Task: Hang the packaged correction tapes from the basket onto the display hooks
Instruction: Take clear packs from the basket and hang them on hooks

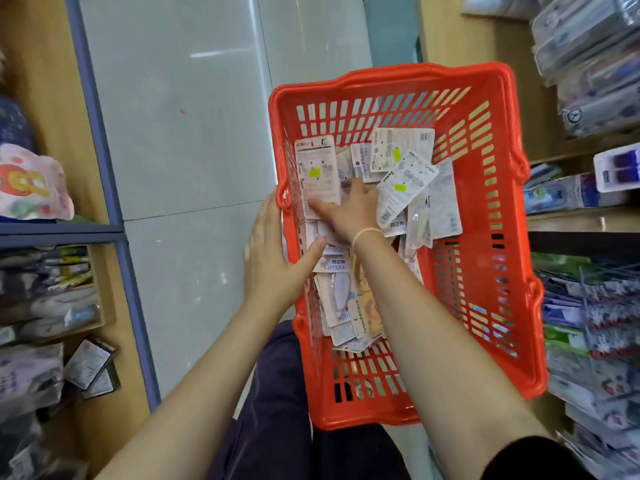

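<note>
— Can you read anything on the packaged correction tapes [377, 216] in the red basket [491, 306]?

— "Campus" in pale blue letters, on a pack [334, 263] lying just under the left thumb. Above that word stand three Chinese characters, which look like 修正带.

— Anywhere else?

— The same three characters sit at the bottom edge of a card [398, 199] right of the right wrist. "Campus" also runs sideways on a pack [362, 318] lower in the heap, and again, partly cut off, on a tilted card [414, 174] with a yellow sticker.

— The barcodes and fine print?

— Barcodes show on several card backs, but their digits and the small print are too blurred to read.
</note>
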The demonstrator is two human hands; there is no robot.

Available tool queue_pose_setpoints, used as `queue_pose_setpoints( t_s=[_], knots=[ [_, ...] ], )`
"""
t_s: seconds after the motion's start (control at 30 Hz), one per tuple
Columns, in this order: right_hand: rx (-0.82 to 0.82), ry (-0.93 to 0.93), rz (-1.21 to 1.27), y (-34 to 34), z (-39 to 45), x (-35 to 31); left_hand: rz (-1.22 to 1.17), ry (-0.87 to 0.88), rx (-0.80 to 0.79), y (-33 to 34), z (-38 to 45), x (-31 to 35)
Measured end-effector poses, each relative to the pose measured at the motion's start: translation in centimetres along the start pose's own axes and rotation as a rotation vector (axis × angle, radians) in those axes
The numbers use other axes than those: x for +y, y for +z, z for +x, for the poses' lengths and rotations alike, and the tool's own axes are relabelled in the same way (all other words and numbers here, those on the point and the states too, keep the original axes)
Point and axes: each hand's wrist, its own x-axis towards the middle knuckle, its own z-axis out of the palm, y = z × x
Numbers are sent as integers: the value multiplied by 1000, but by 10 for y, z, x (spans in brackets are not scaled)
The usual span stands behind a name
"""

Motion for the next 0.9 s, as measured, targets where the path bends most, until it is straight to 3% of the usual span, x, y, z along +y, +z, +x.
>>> queue_pose_setpoints(
  t_s=[0.3,0.5,0.63,0.9],
  knots=[
    [-132,14,322,5,8,8,-76,-11,9,4,1,0],
    [-309,95,498,-10,7,8,-83,-17,7,3,1,1],
    [-373,155,500,-7,8,6,-92,-14,6,4,0,1],
    [-238,95,522,-20,13,8,-104,-12,9,4,-1,-2]
  ],
)
